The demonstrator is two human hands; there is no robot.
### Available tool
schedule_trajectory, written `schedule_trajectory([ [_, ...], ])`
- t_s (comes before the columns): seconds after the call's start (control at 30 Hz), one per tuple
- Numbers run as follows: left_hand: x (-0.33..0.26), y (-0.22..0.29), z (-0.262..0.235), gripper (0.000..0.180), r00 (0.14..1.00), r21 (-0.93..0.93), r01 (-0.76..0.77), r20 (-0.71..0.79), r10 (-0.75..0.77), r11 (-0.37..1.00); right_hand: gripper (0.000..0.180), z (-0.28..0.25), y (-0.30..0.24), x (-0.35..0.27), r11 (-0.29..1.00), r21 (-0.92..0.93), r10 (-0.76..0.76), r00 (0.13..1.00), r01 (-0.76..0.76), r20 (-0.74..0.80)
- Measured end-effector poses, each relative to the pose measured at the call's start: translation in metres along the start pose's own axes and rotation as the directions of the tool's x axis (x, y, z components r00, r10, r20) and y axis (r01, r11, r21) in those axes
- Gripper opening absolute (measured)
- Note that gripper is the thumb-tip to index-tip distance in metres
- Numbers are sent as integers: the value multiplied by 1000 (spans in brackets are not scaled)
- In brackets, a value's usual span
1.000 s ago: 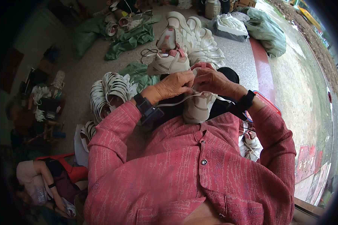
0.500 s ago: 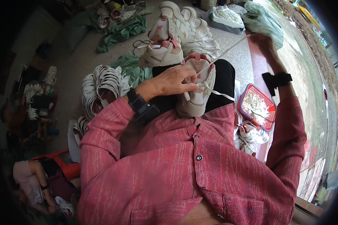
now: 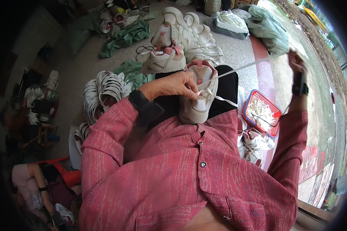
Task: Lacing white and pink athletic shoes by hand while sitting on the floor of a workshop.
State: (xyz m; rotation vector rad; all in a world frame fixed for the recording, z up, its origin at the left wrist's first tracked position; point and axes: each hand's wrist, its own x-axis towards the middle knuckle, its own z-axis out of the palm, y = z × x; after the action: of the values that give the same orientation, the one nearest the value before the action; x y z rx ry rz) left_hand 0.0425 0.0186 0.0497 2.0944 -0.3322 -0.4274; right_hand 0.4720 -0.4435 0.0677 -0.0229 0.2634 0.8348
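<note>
Since the earlier frame, the right hand (image 3: 296, 61) has swung farther out to the right and now pinches the end of a white lace (image 3: 243, 67), drawn taut from the white and pink shoe (image 3: 199, 92) resting on the person's lap. The left hand (image 3: 172, 84) stays clamped on the shoe's upper, fingers pressed at the eyelets (a loose loop of lace trails just beside them). A red basket (image 3: 274, 111) of laces sits to the right of the lap. Beyond the knees lie a matching shoe (image 3: 164, 61), a green plastic bag (image 3: 270, 29) and a grey tray (image 3: 229, 21).
</note>
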Motion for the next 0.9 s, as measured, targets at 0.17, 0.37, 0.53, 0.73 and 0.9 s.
schedule_trajectory([
  [0.17, -6, -6, 3, 50, 994, 60, -71, -78, 76, 996, 22, -21, -74, -89, 876, 24, -481, 876, 482, -39],
  [0.37, 13, 2, 9, 55, 937, 409, -209, -175, 301, 888, 17, -58, -76, -141, 655, -219, -724, 684, 723, 94],
  [0.53, 54, 19, 65, 25, 883, 905, -271, 99, 458, 327, 21, -66, 34, -80, 646, -492, -610, 782, 584, 128],
  [0.73, 47, 61, 88, 22, 916, 706, -399, 339, 214, 586, 43, -95, 6, -103, 564, -554, -644, 746, 613, 169],
  [0.9, -25, 99, -13, 36, 959, -110, -247, 113, 259, 963, 37, -123, -21, -110, 652, -493, -648, 761, 576, 31],
])
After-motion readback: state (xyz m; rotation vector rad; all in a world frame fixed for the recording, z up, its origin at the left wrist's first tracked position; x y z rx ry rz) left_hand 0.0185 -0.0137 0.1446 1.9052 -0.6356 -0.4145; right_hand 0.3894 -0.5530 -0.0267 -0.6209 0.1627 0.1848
